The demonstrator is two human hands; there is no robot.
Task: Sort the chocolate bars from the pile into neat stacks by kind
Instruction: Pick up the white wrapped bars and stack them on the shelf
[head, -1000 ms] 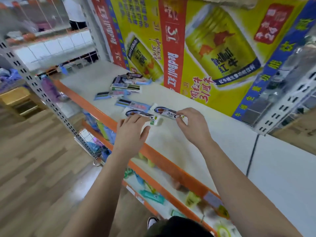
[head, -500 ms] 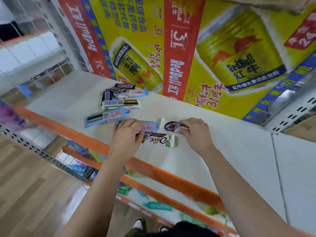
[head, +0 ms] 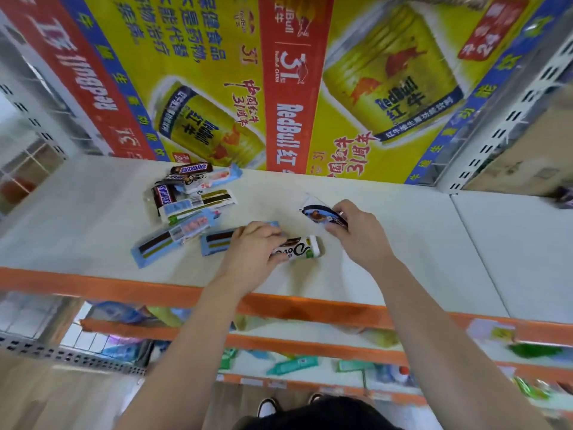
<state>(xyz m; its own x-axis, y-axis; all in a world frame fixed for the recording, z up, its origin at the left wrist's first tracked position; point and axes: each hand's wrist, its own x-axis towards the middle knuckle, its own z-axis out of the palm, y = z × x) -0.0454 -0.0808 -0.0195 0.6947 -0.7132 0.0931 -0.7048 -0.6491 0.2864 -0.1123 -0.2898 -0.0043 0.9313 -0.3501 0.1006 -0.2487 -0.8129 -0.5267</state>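
Observation:
On the white shelf (head: 387, 243) my left hand (head: 251, 252) grips a white Dove bar (head: 299, 249) lying flat near the front edge. Just behind and to the right, my right hand (head: 356, 234) pinches a second white bar (head: 316, 212) with a dark blue oval, its far end tipped up off the shelf. A light blue bar (head: 217, 242) lies partly under my left hand, another light blue bar (head: 167, 243) to its left. The mixed pile (head: 192, 190) of Snickers, white and blue bars sits further back left.
An orange rail (head: 124, 290) runs along the shelf's front edge, with lower shelves of goods beneath it. A yellow and red drink poster (head: 279, 88) forms the back wall. A grey perforated upright (head: 496, 135) stands at the right. A seam (head: 477, 252) splits the shelf boards.
The camera has swung so the shelf sits squarer in view. My right hand has tilted its white bar up off the shelf. My left hand stays on the Dove bar.

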